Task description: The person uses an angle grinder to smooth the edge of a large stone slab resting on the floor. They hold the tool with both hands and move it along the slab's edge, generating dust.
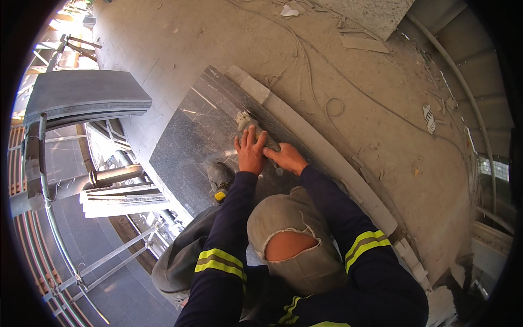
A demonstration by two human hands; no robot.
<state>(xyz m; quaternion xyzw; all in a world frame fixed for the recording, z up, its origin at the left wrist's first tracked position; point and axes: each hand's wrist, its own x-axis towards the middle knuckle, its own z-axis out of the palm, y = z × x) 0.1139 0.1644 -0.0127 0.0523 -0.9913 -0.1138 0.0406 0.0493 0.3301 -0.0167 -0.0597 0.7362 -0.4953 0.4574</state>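
Note:
A dark, speckled stone slab [182, 144], coated with dust in places, lies under my hands. On it is a dusty, elongated hand tool [246, 121] with a paler far end; my hands cover much of it, so its exact kind is unclear. My left hand [251, 154] lies over the tool with its fingers bent across the body. Just to the right, my right hand [289, 158] wraps around the tool's near part, thumb toward the left hand. My dusty shoe [220, 179] with a yellow patch rests on the slab beside my left forearm.
Pale stone strips [348, 185] run along the slab's right side. A thin cable [310, 71] loops over the dusty floor [218, 38]. Stacked grey panels [87, 92] and metal scaffolding [60, 245] stand left, by an edge with a lower level. Debris [429, 118] lies right.

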